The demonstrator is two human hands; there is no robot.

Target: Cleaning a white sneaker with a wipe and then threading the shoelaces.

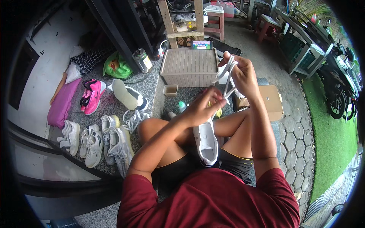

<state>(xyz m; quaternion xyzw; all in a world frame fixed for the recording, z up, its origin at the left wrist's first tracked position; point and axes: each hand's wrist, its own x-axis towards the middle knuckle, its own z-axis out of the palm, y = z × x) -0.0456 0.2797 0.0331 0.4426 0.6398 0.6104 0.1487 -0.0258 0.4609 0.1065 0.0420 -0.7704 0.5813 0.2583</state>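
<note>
A white shoe [207, 143] rests in my lap between my legs, its heel end toward me. White shoelace [228, 79] rises in loops above its toe end. My right hand [244, 75] is raised to the right, fingers pinched on the upper part of the lace. Lower and to the left, my left hand [205, 107] closes its fingers round the lower stretch of the same lace, over the front of the shoe. That hand hides much of the shoe's toe and eyelets.
Several white and grey shoes [94, 146] stand at left, with pink sneakers [91, 95] and a loose insole [123, 95] beyond. Ahead sits a beige storage box [186, 64] with a phone [202, 45] on it. A cardboard box [270, 102] lies right; a motorcycle [338, 85] is parked farther off.
</note>
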